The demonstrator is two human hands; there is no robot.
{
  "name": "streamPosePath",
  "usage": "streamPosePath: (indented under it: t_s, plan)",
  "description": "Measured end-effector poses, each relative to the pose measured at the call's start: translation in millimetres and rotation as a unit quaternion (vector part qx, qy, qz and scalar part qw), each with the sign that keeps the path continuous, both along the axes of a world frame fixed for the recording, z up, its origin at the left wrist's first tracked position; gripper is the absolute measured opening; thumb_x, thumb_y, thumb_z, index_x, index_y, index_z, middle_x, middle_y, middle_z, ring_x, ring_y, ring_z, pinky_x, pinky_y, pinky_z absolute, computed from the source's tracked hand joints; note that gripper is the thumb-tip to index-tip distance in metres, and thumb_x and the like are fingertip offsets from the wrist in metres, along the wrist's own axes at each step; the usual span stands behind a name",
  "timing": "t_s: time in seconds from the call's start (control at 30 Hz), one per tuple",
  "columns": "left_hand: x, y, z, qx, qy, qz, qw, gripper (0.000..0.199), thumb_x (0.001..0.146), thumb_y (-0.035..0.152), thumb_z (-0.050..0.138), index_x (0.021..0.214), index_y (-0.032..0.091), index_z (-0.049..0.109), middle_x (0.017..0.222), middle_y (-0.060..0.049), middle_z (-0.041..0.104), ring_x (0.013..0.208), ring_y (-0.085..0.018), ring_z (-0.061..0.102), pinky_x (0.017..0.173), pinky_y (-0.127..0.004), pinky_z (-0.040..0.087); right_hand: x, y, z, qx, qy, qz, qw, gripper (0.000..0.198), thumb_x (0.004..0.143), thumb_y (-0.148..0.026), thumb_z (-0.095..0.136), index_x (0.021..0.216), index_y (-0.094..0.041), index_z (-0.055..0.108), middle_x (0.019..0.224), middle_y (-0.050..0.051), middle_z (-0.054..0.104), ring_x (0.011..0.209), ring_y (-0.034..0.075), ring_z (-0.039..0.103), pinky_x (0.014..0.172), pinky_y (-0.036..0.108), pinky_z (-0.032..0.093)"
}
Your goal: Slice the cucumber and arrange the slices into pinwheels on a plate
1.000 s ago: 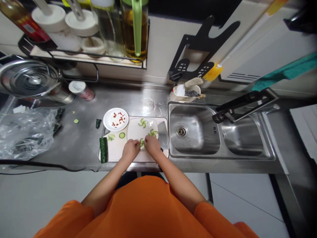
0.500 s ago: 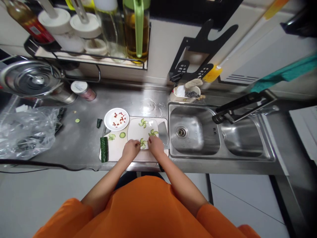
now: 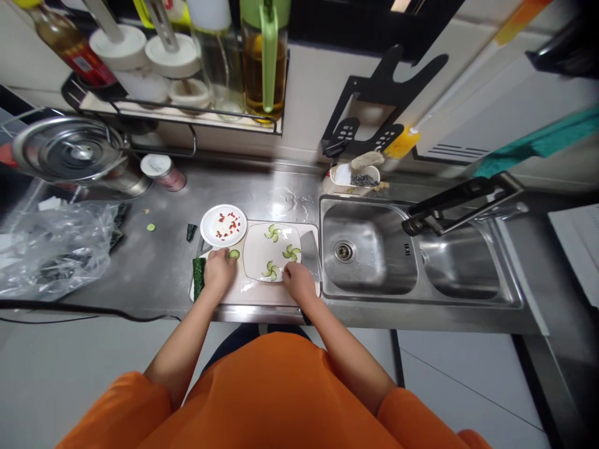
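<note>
A white square plate [image 3: 256, 248] lies on the cutting board [image 3: 255, 294], bearing three pinwheels of cut cucumber [image 3: 270, 270]. My left hand [image 3: 219, 272] is over the board's left part, beside a round cucumber slice [image 3: 234, 254]. It covers the spot where small cucumber pieces lay, and its fingertips are too hidden to read. At the plate's lower right edge my right hand [image 3: 299, 282] has its fingers curled closed; whatever they hold, if anything, is hidden. A length of dark green cucumber [image 3: 198, 277] lies at the board's left end, partly behind my left wrist.
A small white plate with red bits [image 3: 223, 226] overlaps the board's upper left corner. A knife [image 3: 310, 254] lies along the board's right side. Beyond are the sink [image 3: 369, 249], a plastic bag [image 3: 70, 246], a lidded pot [image 3: 70, 153] and a pink jar [image 3: 163, 173].
My left hand has moved left from the plate's lower pinwheel to the cucumber pieces on the board. My right hand has shifted slightly down and right, uncovering the right-hand pinwheel.
</note>
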State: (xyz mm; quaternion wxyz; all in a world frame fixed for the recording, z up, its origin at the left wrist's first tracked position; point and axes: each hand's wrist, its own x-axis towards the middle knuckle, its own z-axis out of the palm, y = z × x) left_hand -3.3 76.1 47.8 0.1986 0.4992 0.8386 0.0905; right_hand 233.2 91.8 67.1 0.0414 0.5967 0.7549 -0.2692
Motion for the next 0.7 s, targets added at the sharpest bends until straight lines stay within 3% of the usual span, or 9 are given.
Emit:
streamPosePath:
  t_s: [0.2, 0.47, 0.57, 0.7]
  plan:
    - [-1.5, 3.7, -7.0, -0.012, -0.008, 0.011, 1.000, 0.033, 0.081, 0.038, 0.051, 0.097, 0.013, 0.065, 0.094, -0.014, 0.064, 0.089, -0.026, 0.058, 0.080, -0.034, 0.041, -3.4, -3.6, 1.6, 0.006, 0.016, 0.001, 1.000, 0.010, 0.088, -0.017, 0.051, 0.082, -0.016, 0.059, 0.081, 0.005, 0.059, 0.078, 0.015, 0.050, 0.063, 0.022, 0.025]
    - [-1.6, 1.5, 10.1, 0.034, -0.130, 0.101, 0.986, 0.024, 0.072, 0.041, 0.061, 0.080, 0.018, 0.063, 0.076, -0.003, 0.066, 0.072, -0.018, 0.058, 0.072, -0.028, 0.042, -6.3, -2.7, -2.4, 0.002, 0.070, -0.025, 0.997, 0.010, 0.084, -0.016, 0.052, 0.077, -0.017, 0.060, 0.076, 0.003, 0.059, 0.073, 0.014, 0.050, 0.061, 0.022, 0.027]
    - [-3.4, 1.4, 15.9, 0.051, -0.249, 0.140, 0.957, 0.030, 0.064, 0.042, 0.067, 0.079, 0.017, 0.063, 0.070, -0.001, 0.064, 0.064, -0.014, 0.055, 0.065, -0.024, 0.041, -12.9, 2.3, -4.3, 0.000, 0.129, -0.035, 0.991, 0.012, 0.081, -0.014, 0.053, 0.074, -0.018, 0.062, 0.074, 0.001, 0.060, 0.071, 0.013, 0.051, 0.064, 0.022, 0.031]
    - [3.9, 3.0, 21.5, 0.057, -0.440, 0.164, 0.881, 0.039, 0.052, 0.041, 0.074, 0.077, 0.014, 0.061, 0.065, 0.000, 0.060, 0.055, -0.009, 0.048, 0.055, -0.020, 0.036, -31.6, 14.3, -5.0, -0.022, 0.232, -0.083, 0.969, 0.014, 0.080, -0.020, 0.057, 0.089, -0.019, 0.068, 0.084, 0.001, 0.066, 0.073, 0.013, 0.054, 0.070, 0.023, 0.038]
